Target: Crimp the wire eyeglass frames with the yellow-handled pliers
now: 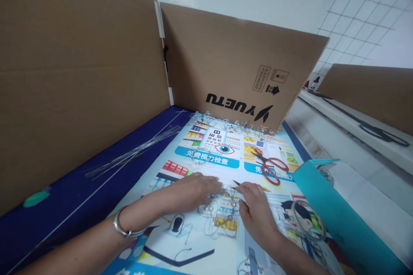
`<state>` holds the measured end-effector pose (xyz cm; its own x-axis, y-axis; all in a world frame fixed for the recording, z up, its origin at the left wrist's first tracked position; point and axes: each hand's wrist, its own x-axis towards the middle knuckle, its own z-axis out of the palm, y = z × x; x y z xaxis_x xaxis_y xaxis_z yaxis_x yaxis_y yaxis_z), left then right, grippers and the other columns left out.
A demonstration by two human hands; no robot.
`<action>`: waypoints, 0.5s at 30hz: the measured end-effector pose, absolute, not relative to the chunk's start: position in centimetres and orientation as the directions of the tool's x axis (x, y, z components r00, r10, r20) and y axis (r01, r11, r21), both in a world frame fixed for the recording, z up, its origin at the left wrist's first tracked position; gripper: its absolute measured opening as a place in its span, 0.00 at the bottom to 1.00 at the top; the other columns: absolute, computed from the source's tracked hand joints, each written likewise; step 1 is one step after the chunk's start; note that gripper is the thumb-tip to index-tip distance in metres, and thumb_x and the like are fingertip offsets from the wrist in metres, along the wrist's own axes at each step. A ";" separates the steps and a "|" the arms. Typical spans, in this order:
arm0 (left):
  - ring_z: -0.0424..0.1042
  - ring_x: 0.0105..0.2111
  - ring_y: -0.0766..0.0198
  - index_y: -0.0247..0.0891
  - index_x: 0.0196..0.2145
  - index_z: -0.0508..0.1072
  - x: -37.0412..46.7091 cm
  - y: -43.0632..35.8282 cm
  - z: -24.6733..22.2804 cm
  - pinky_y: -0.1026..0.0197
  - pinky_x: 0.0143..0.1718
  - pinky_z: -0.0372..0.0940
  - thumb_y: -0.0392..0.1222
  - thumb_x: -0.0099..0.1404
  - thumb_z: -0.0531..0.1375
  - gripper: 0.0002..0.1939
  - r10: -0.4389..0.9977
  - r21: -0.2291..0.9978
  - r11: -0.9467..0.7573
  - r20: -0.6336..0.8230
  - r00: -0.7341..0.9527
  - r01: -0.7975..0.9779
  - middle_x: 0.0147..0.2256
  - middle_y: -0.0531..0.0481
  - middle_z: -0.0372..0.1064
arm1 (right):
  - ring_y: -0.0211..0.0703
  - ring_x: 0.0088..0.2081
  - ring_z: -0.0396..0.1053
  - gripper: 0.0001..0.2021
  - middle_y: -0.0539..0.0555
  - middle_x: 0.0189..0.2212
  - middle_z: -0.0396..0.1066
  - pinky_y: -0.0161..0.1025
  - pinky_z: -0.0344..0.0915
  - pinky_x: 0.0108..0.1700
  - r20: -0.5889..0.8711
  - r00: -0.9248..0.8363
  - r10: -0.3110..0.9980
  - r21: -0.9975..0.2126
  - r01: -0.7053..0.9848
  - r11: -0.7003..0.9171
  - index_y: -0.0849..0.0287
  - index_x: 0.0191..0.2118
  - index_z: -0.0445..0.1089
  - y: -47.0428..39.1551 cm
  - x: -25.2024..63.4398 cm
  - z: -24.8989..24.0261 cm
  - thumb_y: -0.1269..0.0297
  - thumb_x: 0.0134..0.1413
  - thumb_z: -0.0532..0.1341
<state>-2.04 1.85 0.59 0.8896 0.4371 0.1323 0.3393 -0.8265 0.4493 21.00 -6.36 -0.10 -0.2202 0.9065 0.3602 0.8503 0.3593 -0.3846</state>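
Over the printed mat, my left hand [204, 187] has its fingers bent and closed at the upper edge of a tangle of thin wire [214, 219] with small shiny bits on it. To the right of that tangle, my right hand [256, 206] is closed around a slim tool [236, 182] whose dark pointed tips stick out toward my left fingertips. Most of the tool is hidden by the fingers, so its kind is unclear. Beyond my right hand lie red-handled scissors [269, 166], blades pointing up and left.
Cardboard panels [238, 60] stand at the back and left. Along the back one's foot lie many small wire pieces [232, 125]. A bundle of straight wires [138, 152] lies left. At right are a wire coil [309, 220] and a teal box [342, 206].
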 end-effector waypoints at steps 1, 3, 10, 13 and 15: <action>0.56 0.56 0.58 0.47 0.56 0.59 -2.1 1.9 0.6 0.54 0.53 0.53 0.31 0.59 0.55 0.27 0.435 0.450 -0.827 0.131 0.891 0.338 0.54 0.50 0.62 | 0.47 0.43 0.59 0.20 0.55 0.41 0.63 0.47 0.59 0.45 0.360 -0.221 0.907 -0.388 0.848 0.360 0.56 0.45 0.65 -6.3 21.0 -0.1 0.79 0.45 0.52; 0.55 0.57 0.58 0.48 0.56 0.57 -2.1 1.9 0.5 0.54 0.54 0.52 0.31 0.59 0.55 0.28 0.436 0.450 -0.826 0.128 0.891 0.340 0.54 0.50 0.61 | 0.47 0.43 0.59 0.20 0.55 0.41 0.63 0.47 0.58 0.45 0.352 -0.216 0.911 -0.397 0.847 0.354 0.55 0.45 0.65 -6.3 21.0 -0.1 0.79 0.45 0.52; 0.53 0.58 0.59 0.49 0.57 0.55 -2.0 2.0 0.5 0.53 0.54 0.50 0.33 0.61 0.54 0.28 0.444 0.423 -0.824 0.068 0.893 0.378 0.56 0.51 0.58 | 0.47 0.44 0.58 0.20 0.54 0.41 0.63 0.46 0.57 0.47 0.316 -0.186 0.930 -0.439 0.840 0.318 0.55 0.44 0.65 -6.2 21.1 -0.1 0.80 0.44 0.52; 0.53 0.58 0.58 0.49 0.58 0.54 -2.1 2.0 0.4 0.52 0.54 0.50 0.34 0.62 0.53 0.27 0.448 0.415 -0.825 0.069 0.891 0.383 0.56 0.49 0.58 | 0.46 0.44 0.58 0.21 0.54 0.41 0.63 0.46 0.58 0.47 0.320 -0.177 0.931 -0.453 0.834 0.315 0.55 0.44 0.66 -6.3 21.1 -0.1 0.80 0.44 0.52; 0.54 0.57 0.58 0.48 0.58 0.54 -2.2 2.0 0.2 0.52 0.54 0.51 0.33 0.62 0.53 0.27 0.450 0.403 -0.830 0.072 0.890 0.387 0.57 0.49 0.57 | 0.46 0.44 0.59 0.20 0.54 0.41 0.63 0.45 0.58 0.47 0.333 -0.165 0.928 -0.470 0.825 0.315 0.55 0.44 0.66 -6.3 21.2 -0.2 0.80 0.45 0.51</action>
